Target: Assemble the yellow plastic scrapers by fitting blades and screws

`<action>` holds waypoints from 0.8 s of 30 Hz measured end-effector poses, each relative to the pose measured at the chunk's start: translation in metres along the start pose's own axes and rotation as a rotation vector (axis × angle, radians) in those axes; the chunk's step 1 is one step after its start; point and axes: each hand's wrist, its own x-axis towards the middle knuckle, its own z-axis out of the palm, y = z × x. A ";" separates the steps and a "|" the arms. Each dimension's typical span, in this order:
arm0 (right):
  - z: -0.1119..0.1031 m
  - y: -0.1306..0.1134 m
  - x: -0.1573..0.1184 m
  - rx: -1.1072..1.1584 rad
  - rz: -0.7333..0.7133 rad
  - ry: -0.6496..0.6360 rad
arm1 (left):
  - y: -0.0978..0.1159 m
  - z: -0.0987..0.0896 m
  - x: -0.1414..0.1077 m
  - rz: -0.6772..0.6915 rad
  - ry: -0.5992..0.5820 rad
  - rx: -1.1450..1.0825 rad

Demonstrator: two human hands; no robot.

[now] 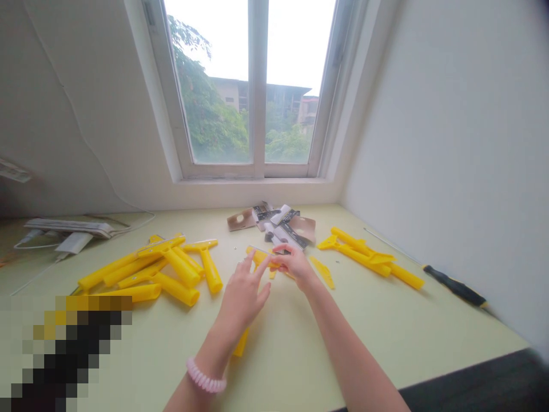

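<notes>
A yellow scraper (260, 258) lies in front of me, its wide head toward the window and a thin pale strip along the far edge. Part of its handle shows below my left wrist; the middle is hidden. My left hand (245, 293) is over it, fingers stretched apart, with the fingertips touching the head and the thumb standing off. At the right end of the head, my right hand (295, 264) is closed in a pinch. Just right of that hand lies a loose flat yellow piece (322, 271).
Several yellow scrapers (182, 266) are heaped on the left, near a power strip (68, 228). More yellow scraper parts (364, 254) lie right, beside a black-handled screwdriver (454, 286). Torn cardboard packaging (285, 226) sits below the window. A pixelated patch covers the lower left.
</notes>
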 end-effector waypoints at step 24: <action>0.015 0.005 0.002 -0.114 -0.200 -0.172 | -0.018 -0.011 0.009 -0.279 0.265 -0.610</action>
